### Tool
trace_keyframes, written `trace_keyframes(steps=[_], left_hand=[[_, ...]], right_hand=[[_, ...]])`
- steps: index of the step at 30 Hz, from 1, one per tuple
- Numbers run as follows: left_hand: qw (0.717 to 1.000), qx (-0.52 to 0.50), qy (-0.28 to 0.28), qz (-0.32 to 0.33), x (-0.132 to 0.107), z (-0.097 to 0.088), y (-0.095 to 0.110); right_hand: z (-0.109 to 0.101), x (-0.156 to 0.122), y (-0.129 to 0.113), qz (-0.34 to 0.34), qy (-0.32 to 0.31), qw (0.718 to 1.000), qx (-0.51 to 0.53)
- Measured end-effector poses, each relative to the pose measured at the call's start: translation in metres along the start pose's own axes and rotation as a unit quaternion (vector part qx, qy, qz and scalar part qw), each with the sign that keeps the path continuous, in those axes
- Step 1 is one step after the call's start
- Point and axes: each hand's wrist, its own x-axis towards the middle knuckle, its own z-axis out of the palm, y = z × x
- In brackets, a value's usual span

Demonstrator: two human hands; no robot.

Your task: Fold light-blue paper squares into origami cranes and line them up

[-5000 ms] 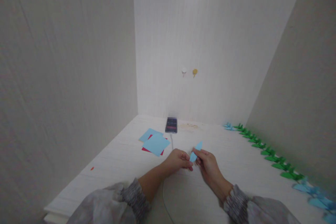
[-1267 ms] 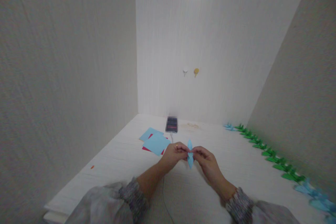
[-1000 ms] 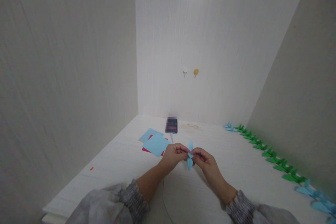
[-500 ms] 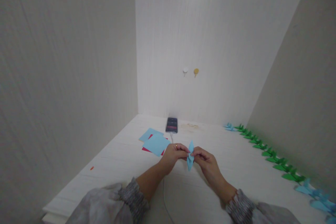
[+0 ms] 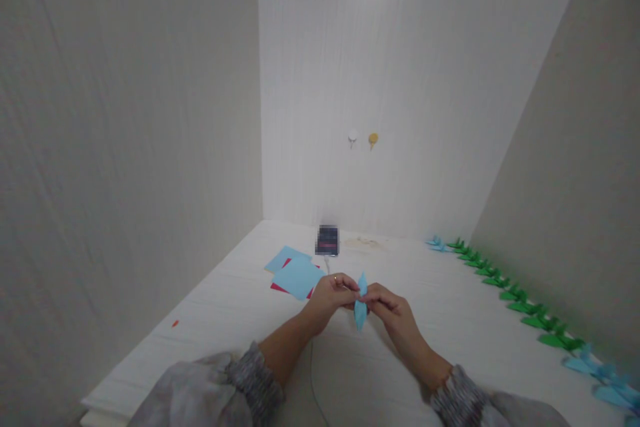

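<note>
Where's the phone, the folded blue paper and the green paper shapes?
phone (image 5: 327, 240): head view, middle of its screen.
folded blue paper (image 5: 361, 315): head view, lower tip under the fingers.
green paper shapes (image 5: 516, 307): head view, one shape mid-row.

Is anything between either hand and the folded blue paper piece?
Nothing visible. The left hand and right hand both pinch the folded blue paper directly, at its middle, over the table.
</note>
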Motion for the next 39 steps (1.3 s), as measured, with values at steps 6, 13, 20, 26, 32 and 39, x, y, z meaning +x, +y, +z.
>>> trace_keyframes(steps=[6,13,20,26,32,39], left_hand=[[0.999,0.010,0.017,0.051,0.003,0.000,-0.004],[0.988,0.105,0.073,0.084,0.005,-0.002,-0.007],[0.982,0.135,0.071,0.110,0.004,-0.003,-0.006],[0.992,0.083,0.035,0.093,0.004,-0.001,-0.005],[0.997,0.055,0.021,0.058,0.003,-0.001,-0.005],[0.996,0.064,0.035,0.049,0.002,-0.002,-0.004]], right_hand=[[0.005,0.002,0.003,0.057,0.058,0.996,0.042],[0.009,0.006,0.015,0.112,0.079,0.985,0.101],[0.008,0.004,0.011,0.112,0.077,0.991,-0.009],[0.006,0.004,0.013,0.112,0.064,0.991,0.023],[0.004,0.001,0.014,0.118,0.072,0.990,0.032],[0.003,0.001,0.014,0.103,0.062,0.992,0.027]])
